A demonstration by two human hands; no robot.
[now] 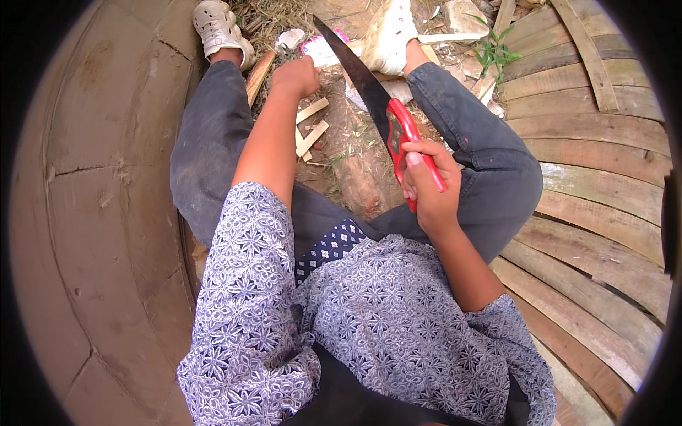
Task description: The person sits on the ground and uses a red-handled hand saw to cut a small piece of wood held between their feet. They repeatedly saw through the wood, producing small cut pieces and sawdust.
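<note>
My right hand (435, 188) is wrapped round the red handle of a hand saw (366, 82). The dark blade tilts up and to the left, its tip near the top of the view, held above the ground between my legs. My left hand (295, 77) is closed and reaches down beside a pale broken stone (290, 39). Its fingertips are hidden, so whatever they hold, if anything, cannot be made out. Short light wood offcuts (312, 137) lie just below that hand. A pink and white packet (323, 51) is on the ground between the hand and the blade.
Long wooden planks (597, 184) lie side by side along the right, with one narrow strip (588, 57) across them. A cracked brown wall or slab (114, 213) fills the left. My pale clogs (217, 32) stand among debris, near a green plant (494, 53).
</note>
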